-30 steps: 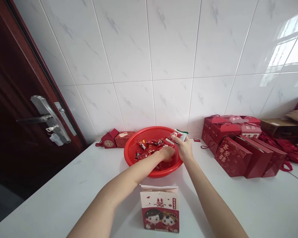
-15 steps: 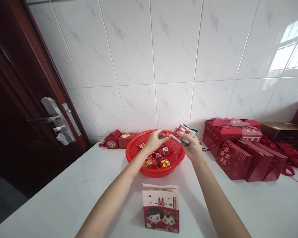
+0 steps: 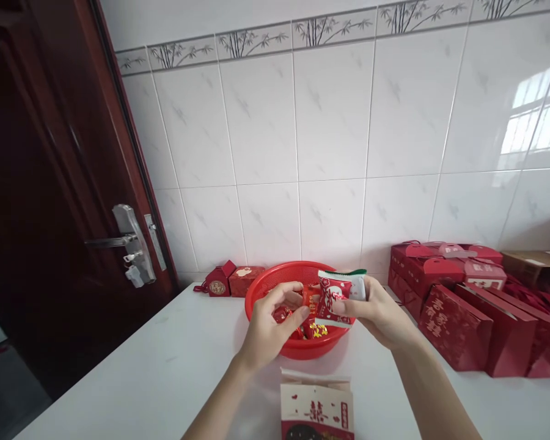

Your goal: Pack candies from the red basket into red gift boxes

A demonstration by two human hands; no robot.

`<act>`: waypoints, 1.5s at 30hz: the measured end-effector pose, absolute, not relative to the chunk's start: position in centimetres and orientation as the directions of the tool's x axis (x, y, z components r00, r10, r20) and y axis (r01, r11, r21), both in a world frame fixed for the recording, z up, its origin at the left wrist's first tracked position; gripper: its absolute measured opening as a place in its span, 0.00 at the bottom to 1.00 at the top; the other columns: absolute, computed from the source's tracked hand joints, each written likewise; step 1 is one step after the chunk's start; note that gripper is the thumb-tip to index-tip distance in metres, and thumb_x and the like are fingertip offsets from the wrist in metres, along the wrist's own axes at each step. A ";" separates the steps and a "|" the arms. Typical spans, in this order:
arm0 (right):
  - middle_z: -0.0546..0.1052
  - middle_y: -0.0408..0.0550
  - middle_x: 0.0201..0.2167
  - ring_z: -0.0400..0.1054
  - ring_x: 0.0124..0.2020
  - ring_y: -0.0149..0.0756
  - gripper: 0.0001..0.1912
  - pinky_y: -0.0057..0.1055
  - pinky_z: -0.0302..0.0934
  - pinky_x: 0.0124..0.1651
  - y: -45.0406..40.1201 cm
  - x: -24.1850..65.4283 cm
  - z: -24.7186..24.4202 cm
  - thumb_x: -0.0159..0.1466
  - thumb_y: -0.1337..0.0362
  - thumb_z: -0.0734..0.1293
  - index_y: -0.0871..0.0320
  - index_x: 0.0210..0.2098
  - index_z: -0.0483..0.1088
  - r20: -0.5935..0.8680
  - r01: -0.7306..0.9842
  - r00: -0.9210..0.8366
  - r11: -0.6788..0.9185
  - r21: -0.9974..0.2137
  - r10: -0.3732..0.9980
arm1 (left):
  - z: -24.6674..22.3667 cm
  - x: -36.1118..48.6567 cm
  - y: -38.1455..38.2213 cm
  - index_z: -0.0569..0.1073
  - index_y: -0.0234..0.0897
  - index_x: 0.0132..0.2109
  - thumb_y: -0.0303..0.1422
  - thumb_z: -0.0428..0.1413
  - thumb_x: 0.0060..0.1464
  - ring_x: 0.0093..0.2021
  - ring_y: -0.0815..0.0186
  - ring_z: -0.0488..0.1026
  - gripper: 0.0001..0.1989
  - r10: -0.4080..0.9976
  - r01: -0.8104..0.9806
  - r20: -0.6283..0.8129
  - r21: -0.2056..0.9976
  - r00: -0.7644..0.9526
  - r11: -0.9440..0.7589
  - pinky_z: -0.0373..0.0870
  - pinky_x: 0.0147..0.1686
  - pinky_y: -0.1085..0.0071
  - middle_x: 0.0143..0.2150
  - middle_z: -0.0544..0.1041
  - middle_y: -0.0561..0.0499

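My right hand (image 3: 381, 310) grips a few small packets above the red basket (image 3: 297, 351). The front one is a red and white snack packet (image 3: 333, 298), with a white, green-edged packet (image 3: 358, 286) behind it. My left hand (image 3: 271, 324) curls from the other side, thumb and fingers at a small orange-red packet (image 3: 310, 297) that touches the front packet. Several red wrapped sweets (image 3: 318, 330) lie in the basket below, partly hidden by my hands. Nearer to me stands a white and red gift box (image 3: 315, 404), its top open and its lower part out of view.
Red gift boxes and bags (image 3: 456, 327) stand in a group at the right. Two small red boxes (image 3: 231, 281) sit left of the basket against the tiled wall (image 3: 330, 232). A dark wooden door (image 3: 64, 214) with a metal handle is at the left.
The view has tilted up. My hands have come closer together, and the red and white packet has turned more upright, facing me. My left hand has turned, its thumb now showing.
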State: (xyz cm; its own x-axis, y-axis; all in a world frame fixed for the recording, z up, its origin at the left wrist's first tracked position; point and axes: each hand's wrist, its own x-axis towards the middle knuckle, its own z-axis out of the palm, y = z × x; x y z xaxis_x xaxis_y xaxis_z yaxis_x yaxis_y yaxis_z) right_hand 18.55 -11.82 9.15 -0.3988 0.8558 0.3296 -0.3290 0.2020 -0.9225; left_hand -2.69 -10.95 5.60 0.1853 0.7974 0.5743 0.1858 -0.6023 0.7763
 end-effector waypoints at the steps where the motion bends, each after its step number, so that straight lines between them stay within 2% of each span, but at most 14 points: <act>1: 0.81 0.48 0.35 0.72 0.33 0.35 0.18 0.31 0.66 0.39 -12.0 18.5 9.1 0.49 0.63 0.80 0.59 0.40 0.79 0.339 -0.328 -0.409 0.211 -0.921 0.847 | 5.5 -2.7 -11.2 0.75 0.41 0.50 0.36 0.62 0.56 0.38 0.65 0.77 0.14 0.794 0.186 0.580 0.773 0.180 -0.607 0.77 0.42 0.69 0.36 0.79 0.52; 5: 0.79 0.46 0.32 0.69 0.31 0.33 0.15 0.29 0.65 0.37 -12.6 18.6 9.2 0.50 0.63 0.80 0.60 0.35 0.78 0.353 -0.324 -0.419 0.226 -0.919 0.837 | 5.6 -2.4 -11.9 0.72 0.42 0.54 0.38 0.62 0.57 0.40 0.65 0.77 0.19 0.798 0.168 0.575 0.782 0.179 -0.600 0.76 0.45 0.68 0.37 0.78 0.52; 8: 0.78 0.45 0.29 0.68 0.30 0.33 0.15 0.28 0.63 0.34 -12.9 19.0 9.4 0.48 0.63 0.81 0.59 0.33 0.77 0.339 -0.298 -0.398 0.230 -0.927 0.852 | 6.2 -2.7 -12.3 0.68 0.43 0.57 0.38 0.62 0.57 0.43 0.64 0.77 0.22 0.810 0.178 0.523 0.799 0.264 -0.574 0.74 0.48 0.65 0.41 0.78 0.50; 10: 0.78 0.46 0.29 0.69 0.30 0.34 0.15 0.29 0.64 0.34 -13.1 19.6 9.6 0.48 0.63 0.81 0.59 0.32 0.77 0.332 -0.278 -0.382 0.235 -0.931 0.863 | 6.9 -3.5 -12.7 0.71 0.41 0.51 0.37 0.62 0.57 0.47 0.61 0.76 0.16 0.806 0.216 0.462 0.801 0.369 -0.558 0.72 0.51 0.63 0.46 0.78 0.47; 12: 0.79 0.48 0.30 0.71 0.31 0.37 0.14 0.32 0.66 0.36 -13.3 20.2 9.8 0.49 0.62 0.80 0.59 0.32 0.77 0.332 -0.269 -0.369 0.242 -0.932 0.868 | 7.8 -4.6 -13.0 0.75 0.38 0.38 0.37 0.62 0.56 0.50 0.59 0.75 0.08 0.771 0.259 0.378 0.788 0.513 -0.559 0.71 0.53 0.62 0.51 0.77 0.45; 13: 0.79 0.49 0.31 0.72 0.32 0.39 0.14 0.33 0.67 0.37 -13.3 20.6 9.9 0.49 0.61 0.80 0.59 0.31 0.77 0.330 -0.267 -0.364 0.242 -0.933 0.871 | 8.1 -5.2 -13.1 0.75 0.37 0.33 0.37 0.63 0.55 0.51 0.58 0.75 0.08 0.739 0.277 0.322 0.779 0.591 -0.562 0.70 0.54 0.61 0.52 0.77 0.46; 16: 0.81 0.50 0.31 0.75 0.32 0.42 0.12 0.34 0.69 0.36 -13.4 21.4 10.0 0.51 0.58 0.79 0.58 0.31 0.78 0.316 -0.282 -0.329 0.226 -0.932 0.890 | 8.7 -6.5 -13.2 0.80 0.39 0.34 0.38 0.63 0.55 0.54 0.56 0.74 0.07 0.663 0.340 0.165 0.754 0.730 -0.563 0.68 0.56 0.60 0.53 0.77 0.47; 18: 0.82 0.50 0.32 0.77 0.35 0.43 0.13 0.35 0.71 0.38 -13.2 21.6 9.9 0.52 0.57 0.78 0.57 0.33 0.79 0.304 -0.330 -0.305 0.199 -0.923 0.903 | 8.6 -6.9 -13.1 0.82 0.42 0.39 0.39 0.62 0.57 0.54 0.57 0.74 0.08 0.670 0.395 0.109 0.735 0.734 -0.552 0.68 0.56 0.61 0.54 0.77 0.47; 22: 0.83 0.50 0.34 0.79 0.39 0.45 0.16 0.36 0.72 0.44 -13.1 21.4 9.9 0.52 0.57 0.78 0.56 0.38 0.80 0.275 -0.403 -0.303 0.139 -0.904 0.913 | 8.0 -6.5 -12.7 0.82 0.42 0.42 0.39 0.60 0.59 0.52 0.59 0.75 0.09 0.687 0.426 0.090 0.724 0.721 -0.542 0.69 0.54 0.63 0.52 0.78 0.47; 27: 0.84 0.52 0.37 0.79 0.42 0.49 0.17 0.39 0.73 0.46 -13.2 21.1 10.0 0.51 0.57 0.78 0.58 0.38 0.80 0.258 -0.380 -0.330 0.122 -0.917 0.908 | 8.0 -6.1 -12.6 0.80 0.39 0.38 0.35 0.62 0.56 0.46 0.61 0.76 0.05 0.640 0.419 0.058 0.709 0.767 -0.567 0.70 0.50 0.65 0.46 0.80 0.48; 33: 0.83 0.54 0.37 0.78 0.46 0.52 0.17 0.42 0.72 0.47 -13.0 21.4 9.6 0.52 0.57 0.77 0.58 0.39 0.80 0.256 -0.340 -0.338 0.136 -0.930 0.906 | 8.6 -6.4 -12.8 0.81 0.40 0.37 0.36 0.61 0.57 0.49 0.59 0.76 0.06 0.594 0.364 0.087 0.717 0.800 -0.595 0.71 0.52 0.64 0.49 0.79 0.46; 38: 0.82 0.52 0.33 0.78 0.41 0.51 0.19 0.41 0.72 0.41 -13.0 21.2 9.7 0.50 0.55 0.78 0.58 0.38 0.80 0.253 -0.286 -0.345 0.156 -0.945 0.904 | 8.0 -6.2 -12.4 0.84 0.45 0.43 0.33 0.56 0.60 0.47 0.60 0.78 0.11 0.589 0.384 0.042 0.720 0.807 -0.577 0.74 0.45 0.68 0.48 0.81 0.47; 41: 0.81 0.51 0.32 0.76 0.36 0.47 0.19 0.38 0.71 0.37 -13.1 21.3 9.8 0.49 0.55 0.78 0.58 0.37 0.80 0.260 -0.246 -0.359 0.178 -0.953 0.896 | 7.1 -5.4 -11.9 0.84 0.43 0.43 0.31 0.55 0.60 0.43 0.61 0.79 0.12 0.672 0.386 0.110 0.746 0.732 -0.543 0.75 0.42 0.68 0.42 0.83 0.48; 45: 0.79 0.49 0.28 0.74 0.32 0.43 0.17 0.37 0.68 0.35 -13.3 21.5 9.7 0.48 0.56 0.79 0.59 0.34 0.79 0.253 -0.167 -0.434 0.198 -0.966 0.865 | 6.2 -4.3 -11.6 0.84 0.42 0.38 0.33 0.57 0.58 0.42 0.59 0.79 0.09 0.784 0.425 0.180 0.757 0.594 -0.496 0.75 0.43 0.66 0.41 0.84 0.48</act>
State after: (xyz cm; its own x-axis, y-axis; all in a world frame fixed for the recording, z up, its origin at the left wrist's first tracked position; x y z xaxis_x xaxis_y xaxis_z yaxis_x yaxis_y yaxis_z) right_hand 21.49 -13.25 9.72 -0.4343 0.8646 0.2525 -0.1670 0.1982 -0.9658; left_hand -4.30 -11.64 6.23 0.5944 0.7838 0.1800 0.4250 -0.4962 0.7571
